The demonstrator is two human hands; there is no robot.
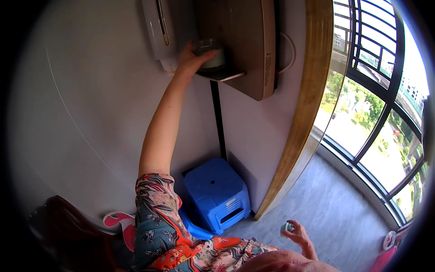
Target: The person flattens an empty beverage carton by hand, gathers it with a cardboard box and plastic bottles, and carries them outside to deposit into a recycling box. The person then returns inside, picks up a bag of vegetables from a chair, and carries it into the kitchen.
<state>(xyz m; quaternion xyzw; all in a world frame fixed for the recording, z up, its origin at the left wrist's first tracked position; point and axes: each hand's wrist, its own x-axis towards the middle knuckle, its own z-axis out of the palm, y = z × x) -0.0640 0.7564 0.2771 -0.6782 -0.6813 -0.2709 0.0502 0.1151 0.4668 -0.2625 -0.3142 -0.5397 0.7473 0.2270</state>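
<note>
My left hand is stretched up to a wall-mounted appliance with a bronze-coloured panel. Its thumb and fingers are round a glass jar with pale green contents, at the small tray on the appliance's lower edge. Whether the jar rests on the tray or hangs just above it is hard to tell. Low on the right, over the grey floor, my right hand holds a small pale green object, perhaps a lid, between thumb and fingers.
A blue plastic stool stands in the corner below the appliance. Left of that appliance is a white wall dispenser. A wood-edged door frame and barred windows are at the right. Pink slippers lie at lower left.
</note>
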